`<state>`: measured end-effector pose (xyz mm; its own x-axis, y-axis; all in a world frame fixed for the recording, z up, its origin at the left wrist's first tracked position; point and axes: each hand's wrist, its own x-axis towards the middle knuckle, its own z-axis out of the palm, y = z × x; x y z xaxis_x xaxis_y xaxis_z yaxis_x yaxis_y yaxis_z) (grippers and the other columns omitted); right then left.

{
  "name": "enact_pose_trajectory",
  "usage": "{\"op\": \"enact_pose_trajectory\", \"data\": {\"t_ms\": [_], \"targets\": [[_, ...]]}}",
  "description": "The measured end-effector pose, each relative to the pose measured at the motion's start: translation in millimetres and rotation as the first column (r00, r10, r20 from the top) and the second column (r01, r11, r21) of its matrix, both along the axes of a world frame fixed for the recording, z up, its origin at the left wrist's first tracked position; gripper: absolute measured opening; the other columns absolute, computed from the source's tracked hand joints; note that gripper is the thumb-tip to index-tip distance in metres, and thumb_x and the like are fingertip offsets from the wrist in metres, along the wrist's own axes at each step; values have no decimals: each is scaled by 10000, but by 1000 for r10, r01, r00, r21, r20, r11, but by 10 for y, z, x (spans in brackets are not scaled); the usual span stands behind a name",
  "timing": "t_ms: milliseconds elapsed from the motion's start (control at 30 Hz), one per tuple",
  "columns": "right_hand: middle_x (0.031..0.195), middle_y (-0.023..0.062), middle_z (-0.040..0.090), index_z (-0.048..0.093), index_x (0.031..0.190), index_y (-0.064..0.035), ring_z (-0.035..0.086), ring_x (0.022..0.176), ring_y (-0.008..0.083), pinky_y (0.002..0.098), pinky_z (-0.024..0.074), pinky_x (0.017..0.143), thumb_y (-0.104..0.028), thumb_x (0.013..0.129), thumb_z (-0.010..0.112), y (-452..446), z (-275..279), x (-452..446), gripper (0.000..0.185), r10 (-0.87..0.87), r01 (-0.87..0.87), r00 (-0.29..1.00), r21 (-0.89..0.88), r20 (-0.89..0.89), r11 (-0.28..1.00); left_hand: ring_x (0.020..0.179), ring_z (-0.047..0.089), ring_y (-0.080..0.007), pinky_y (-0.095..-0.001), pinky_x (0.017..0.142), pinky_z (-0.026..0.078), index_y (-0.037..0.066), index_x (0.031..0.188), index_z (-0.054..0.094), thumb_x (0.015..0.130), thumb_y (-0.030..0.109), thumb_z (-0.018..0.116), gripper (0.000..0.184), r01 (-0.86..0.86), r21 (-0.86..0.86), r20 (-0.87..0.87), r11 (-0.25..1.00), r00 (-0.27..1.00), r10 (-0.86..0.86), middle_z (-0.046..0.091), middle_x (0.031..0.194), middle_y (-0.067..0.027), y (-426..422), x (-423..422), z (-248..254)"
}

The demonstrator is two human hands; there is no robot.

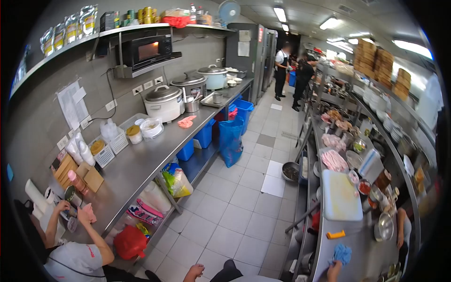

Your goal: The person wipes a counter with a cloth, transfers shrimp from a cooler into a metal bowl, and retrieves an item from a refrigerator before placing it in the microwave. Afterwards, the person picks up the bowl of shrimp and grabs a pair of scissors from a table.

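Note:
At the bottom right, my right hand (334, 270) grips a crumpled blue cloth (342, 254) on the steel counter (329, 242). Just beyond the cloth lies a small yellow-orange tool (336, 234), perhaps a knife or peeler. A stained white cutting board (342, 195) sits further up the same counter. My left hand (195, 271) hangs low over the tiled floor, its fingers curled in, with nothing visible in them.
A co-worker (77, 258) at the left bench handles a small container and a pink cloth (88, 213). Another person's arm (400, 228) shows beside a metal bowl (384, 227). Two people (282, 70) stand down the aisle. A wok (290, 172) and a blue bag (231, 141) edge the walkway.

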<state>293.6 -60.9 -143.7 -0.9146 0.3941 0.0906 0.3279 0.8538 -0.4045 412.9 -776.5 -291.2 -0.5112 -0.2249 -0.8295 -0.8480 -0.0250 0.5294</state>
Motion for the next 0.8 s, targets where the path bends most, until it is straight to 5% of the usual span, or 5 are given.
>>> {"op": "enact_pose_trajectory", "data": {"t_ms": [167,233,533,667,800], "targets": [[1359,137,468,523,1282,-120,431,1248,289,390,375,1012,-347,800,688,51,517,-198,558,219,-220,975,-43,-40,974,803,625,-247,-374,642,528,82,1225,518,856,260,587,415,-129,17,-75,991,989,130,618,1016,-82,-131,-294,22],[1351,168,462,517,1277,-98,402,1270,326,392,386,1003,-350,848,613,128,669,-456,506,747,-414,661,792,-76,448,795,625,-242,-373,634,528,78,1218,521,858,254,585,406,-149,7,-58,989,987,149,619,1005,-84,-187,-338,-11],[1354,202,448,511,1277,-60,383,1278,359,413,367,1020,-380,887,537,1009,359,-946,506,801,-954,220,294,557,57,752,624,-217,-365,600,531,70,1150,562,862,246,595,339,-266,104,11,958,964,266,619,973,-90,-385,-37,-365],[1286,179,524,556,1196,-35,500,1175,319,381,415,984,-214,851,593,346,480,-1704,390,201,-278,-43,-205,979,938,619,587,-238,-369,476,507,49,1039,587,847,319,526,338,-180,-51,-85,982,981,175,601,838,-120,-304,81,-195],[1145,148,634,596,1117,-23,637,993,246,341,512,865,-272,925,552,-1599,1566,-2387,317,414,145,71,-420,907,896,569,567,-227,-356,425,481,54,963,598,820,342,531,329,-224,-27,-28,974,974,223,590,779,-115,-336,-50,-185]]}}
